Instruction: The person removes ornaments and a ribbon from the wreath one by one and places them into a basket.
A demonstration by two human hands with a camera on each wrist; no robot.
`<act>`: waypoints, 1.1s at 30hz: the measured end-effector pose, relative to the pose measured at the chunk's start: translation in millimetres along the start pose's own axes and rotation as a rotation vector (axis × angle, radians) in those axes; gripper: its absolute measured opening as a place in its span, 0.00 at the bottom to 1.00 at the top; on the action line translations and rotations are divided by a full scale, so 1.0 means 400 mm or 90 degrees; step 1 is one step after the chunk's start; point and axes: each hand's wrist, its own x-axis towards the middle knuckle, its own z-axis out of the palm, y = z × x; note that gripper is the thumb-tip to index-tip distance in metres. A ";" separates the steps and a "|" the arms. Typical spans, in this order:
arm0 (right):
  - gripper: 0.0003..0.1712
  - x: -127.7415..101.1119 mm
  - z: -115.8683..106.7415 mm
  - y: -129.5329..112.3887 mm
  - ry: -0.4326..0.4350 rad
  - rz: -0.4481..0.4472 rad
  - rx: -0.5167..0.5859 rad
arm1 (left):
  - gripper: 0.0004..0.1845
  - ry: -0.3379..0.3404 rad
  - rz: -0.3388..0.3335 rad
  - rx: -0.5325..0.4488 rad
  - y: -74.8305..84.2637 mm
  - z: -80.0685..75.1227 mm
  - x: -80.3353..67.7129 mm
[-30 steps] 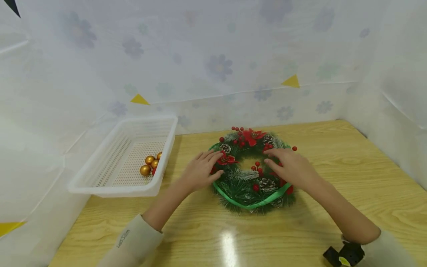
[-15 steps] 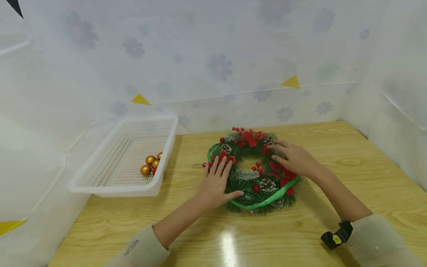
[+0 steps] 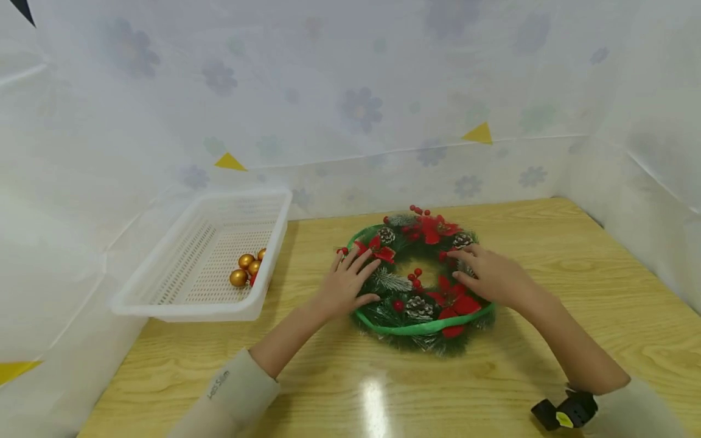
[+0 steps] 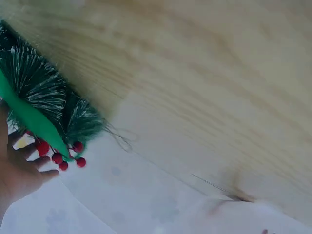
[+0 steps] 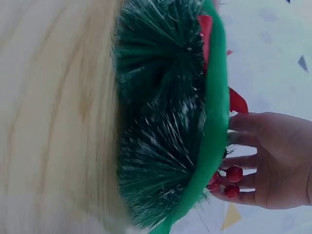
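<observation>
Christmas wreath (image 3: 418, 286) lay flat mid-table (image 3: 575, 286), both hands resting on it with fingers spread, gripping nothing: left hand (image 3: 346, 283) on its left rim, right hand (image 3: 489, 275) on its right. Farther left, white basket (image 3: 164, 304) held gold baubles (image 3: 245, 269)

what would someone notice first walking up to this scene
The Christmas wreath in the middle of the wooden table, green with red flowers, berries and pinecones. The left hand rests on its left side and the right hand on its right. Further left stands a white basket with gold baubles inside.
</observation>
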 end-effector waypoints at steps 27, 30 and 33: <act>0.28 -0.038 0.004 -0.072 -0.020 0.068 0.042 | 0.22 0.028 -0.231 -0.184 -0.109 0.000 0.031; 0.28 -0.036 0.005 -0.071 -0.013 0.063 0.038 | 0.21 0.000 -0.259 -0.074 -0.109 0.003 0.043; 0.28 -0.033 0.005 -0.072 -0.011 0.059 0.036 | 0.22 -0.063 -0.266 0.047 -0.110 0.008 0.053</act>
